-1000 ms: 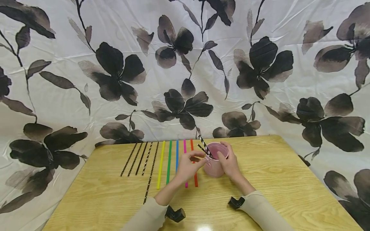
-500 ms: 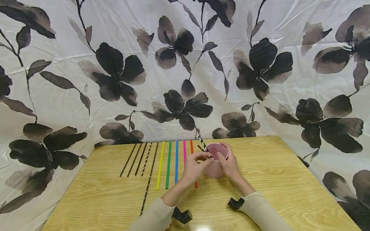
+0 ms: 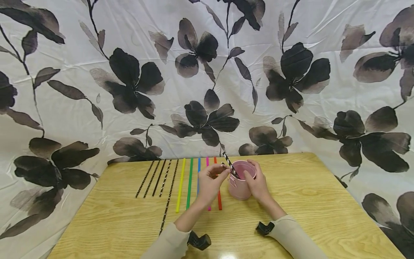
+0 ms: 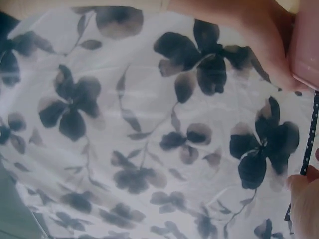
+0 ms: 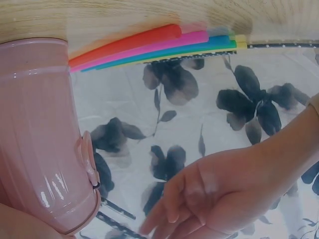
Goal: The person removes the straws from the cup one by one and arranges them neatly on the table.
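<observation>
A small pink pail [image 3: 239, 189] stands upright on the table, right of the row of straws. My right hand [image 3: 258, 181] grips its right side, the thumb over the rim. Out of the pail leans a black-and-white striped straw [image 3: 229, 163]. At the pail's left rim is my left hand [image 3: 208, 183], its thumb and forefinger pinching a black dotted straw [image 4: 310, 137] that also slants out of the pail. The left fingertips partly cover that straw in the head view. In the right wrist view two dark straws [image 5: 119, 209] stick out past the pail's mouth.
Left of the pail lie black patterned straws [image 3: 155, 180], one longer than the others. Beside them are yellow [image 3: 180, 187], green [image 3: 189, 185], blue [image 3: 198, 167], pink [image 3: 207, 162] and red [image 3: 219, 201] straws. A floral cloth [image 3: 207, 79] hangs behind the wooden table [image 3: 307, 201].
My left hand first moved right, to the front of the pail's rim, then drew back left and slightly up. The right hand has stayed on the pail, which has hardly moved.
</observation>
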A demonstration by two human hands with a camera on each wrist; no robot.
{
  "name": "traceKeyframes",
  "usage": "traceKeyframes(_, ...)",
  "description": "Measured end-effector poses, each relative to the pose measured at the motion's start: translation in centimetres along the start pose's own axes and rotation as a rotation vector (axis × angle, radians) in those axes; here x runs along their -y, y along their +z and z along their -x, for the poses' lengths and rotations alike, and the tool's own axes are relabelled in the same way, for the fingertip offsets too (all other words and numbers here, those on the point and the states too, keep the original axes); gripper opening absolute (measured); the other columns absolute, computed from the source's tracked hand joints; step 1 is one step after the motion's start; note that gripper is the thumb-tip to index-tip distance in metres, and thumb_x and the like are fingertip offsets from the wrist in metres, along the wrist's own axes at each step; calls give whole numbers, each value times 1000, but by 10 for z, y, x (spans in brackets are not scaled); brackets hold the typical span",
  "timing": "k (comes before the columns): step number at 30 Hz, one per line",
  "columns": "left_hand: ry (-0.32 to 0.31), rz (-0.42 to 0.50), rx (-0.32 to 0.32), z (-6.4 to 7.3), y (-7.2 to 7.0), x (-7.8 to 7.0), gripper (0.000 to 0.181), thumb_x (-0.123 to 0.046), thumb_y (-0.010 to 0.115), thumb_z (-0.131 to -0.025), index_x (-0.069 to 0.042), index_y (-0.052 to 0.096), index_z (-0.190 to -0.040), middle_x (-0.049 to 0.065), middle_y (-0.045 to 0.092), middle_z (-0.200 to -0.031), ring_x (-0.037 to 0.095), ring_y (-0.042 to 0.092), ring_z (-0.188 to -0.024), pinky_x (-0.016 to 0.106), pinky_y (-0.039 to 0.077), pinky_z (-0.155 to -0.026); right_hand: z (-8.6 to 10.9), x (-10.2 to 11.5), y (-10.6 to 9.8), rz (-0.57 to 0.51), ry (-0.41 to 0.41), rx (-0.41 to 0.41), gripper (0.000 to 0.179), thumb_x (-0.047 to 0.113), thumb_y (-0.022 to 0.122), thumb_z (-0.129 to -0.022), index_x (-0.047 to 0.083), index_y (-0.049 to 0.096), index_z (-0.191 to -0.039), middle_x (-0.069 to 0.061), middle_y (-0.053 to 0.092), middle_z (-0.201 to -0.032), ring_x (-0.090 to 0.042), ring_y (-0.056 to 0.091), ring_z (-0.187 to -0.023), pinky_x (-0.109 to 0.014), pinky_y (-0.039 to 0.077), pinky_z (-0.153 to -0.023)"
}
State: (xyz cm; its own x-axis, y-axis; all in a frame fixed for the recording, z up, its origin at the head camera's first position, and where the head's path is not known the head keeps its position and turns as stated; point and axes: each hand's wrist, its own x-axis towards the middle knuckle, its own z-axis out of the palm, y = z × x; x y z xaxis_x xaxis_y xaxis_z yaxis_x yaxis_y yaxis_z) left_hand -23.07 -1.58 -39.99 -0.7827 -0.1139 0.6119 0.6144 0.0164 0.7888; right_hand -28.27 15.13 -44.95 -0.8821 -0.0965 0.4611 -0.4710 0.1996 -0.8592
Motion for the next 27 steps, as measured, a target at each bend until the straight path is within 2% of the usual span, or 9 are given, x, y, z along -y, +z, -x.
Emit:
traceKeyframes(3,0,66,-49,-5,-5,-2,16,2,66,-76,8,58,-88,19,63,-78,19,62,-69,24,50,-58,0,-1,0,-1,1,3,41,11,53,-86,6,40,-125,-23,51,-114,-32,51,-100,-47,43,-80)
traceKeyframes(6,-9,156,-95,-11,-10,-2,19,4,66,-75,7,52,-88,18,62,-77,20,61,-68,29,51,-58,0,-2,-1,-1,3,6,42,10,53,-86,4,40,-125,-23,51,-114,-33,51,-100,-47,43,-81)
traceKeyframes(10,18,242,-156,-21,-21,-1,21,3,67,-75,5,48,-82,14,61,-77,24,61,-69,36,52,-62,-1,-2,-1,6,4,-1,42,10,53,-86,4,40,-125,-22,51,-113,-32,51,-100,-47,43,-82)
traceKeyframes(16,60,229,-217,-33,-44,-11,14,0,67,-75,7,56,-82,15,63,-76,22,62,-67,39,51,-64,-1,-3,-1,-6,-7,-6,43,9,52,-86,1,39,-126,-22,52,-111,-32,52,-97,-46,44,-79)
traceKeyframes(23,12,240,-228,-37,-74,-21,20,-2,65,-78,11,57,-91,15,63,-79,23,62,-72,37,52,-64,-1,-5,0,-20,-13,9,42,8,52,-86,1,39,-125,-23,51,-113,-32,51,-99,-47,43,-81)
traceKeyframes(27,1,183,-220,-36,-89,-26,23,-4,65,-78,11,58,-94,12,61,-79,21,62,-73,33,52,-61,-2,-3,0,-21,-2,3,43,9,53,-86,0,39,-126,-22,51,-113,-32,51,-100,-47,42,-82)
